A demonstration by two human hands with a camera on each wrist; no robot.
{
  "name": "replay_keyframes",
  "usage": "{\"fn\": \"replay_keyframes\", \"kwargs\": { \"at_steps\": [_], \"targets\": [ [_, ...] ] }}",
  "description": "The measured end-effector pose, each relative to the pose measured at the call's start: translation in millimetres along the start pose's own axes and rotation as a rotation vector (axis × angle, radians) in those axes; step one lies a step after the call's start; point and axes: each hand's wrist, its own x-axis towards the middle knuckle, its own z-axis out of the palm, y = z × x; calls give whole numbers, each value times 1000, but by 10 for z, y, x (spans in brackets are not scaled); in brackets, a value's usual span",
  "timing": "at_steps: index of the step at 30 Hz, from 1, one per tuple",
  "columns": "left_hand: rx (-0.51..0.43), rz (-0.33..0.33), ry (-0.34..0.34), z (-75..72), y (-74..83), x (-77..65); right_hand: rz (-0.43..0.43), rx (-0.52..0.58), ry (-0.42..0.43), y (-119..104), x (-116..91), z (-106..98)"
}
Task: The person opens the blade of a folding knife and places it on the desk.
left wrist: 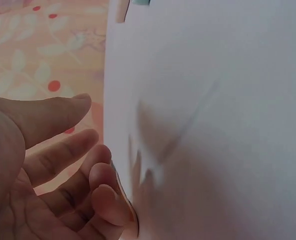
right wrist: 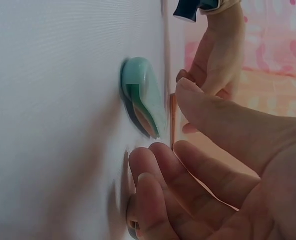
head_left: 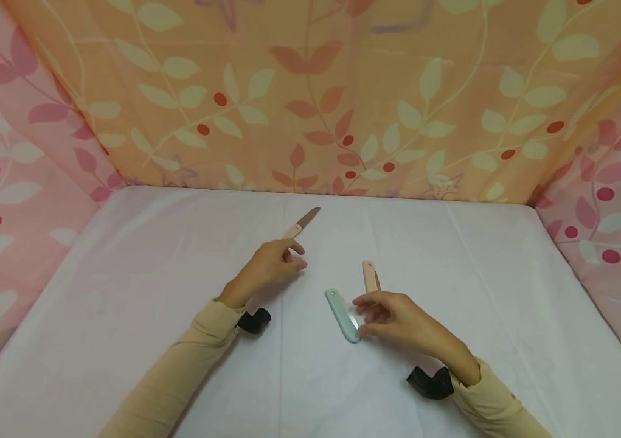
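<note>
At the back middle of the table lies a folding knife point(head_left: 292, 232) with a pale peach handle and its blade swung out. My left hand point(head_left: 272, 261) is over its handle end, fingers loosely bent; in the left wrist view the fingertips overlap the handle edge point(left wrist: 134, 227), with nothing gripped. A mint green folding knife point(head_left: 340, 313), blade largely folded in, lies just left of my right hand point(head_left: 403, 319). Beyond that hand is another peach folding knife point(head_left: 368, 277), its lower part hidden by the fingers. The right fingers are relaxed and apart from the thumb.
A white cloth point(head_left: 124, 340) covers the table. Orange leaf-patterned fabric point(head_left: 310, 91) rises at the back, with pink fabric point(head_left: 9, 201) at the sides. Each wrist carries a black camera mount point(head_left: 432, 383).
</note>
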Motion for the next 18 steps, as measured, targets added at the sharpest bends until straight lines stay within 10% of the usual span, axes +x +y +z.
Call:
{"fn": "replay_keyframes", "kwargs": {
  "at_steps": [18],
  "targets": [
    [13,96,-104,210,164,-90,17,-9,-24,-9,-31,73]
  ]
}}
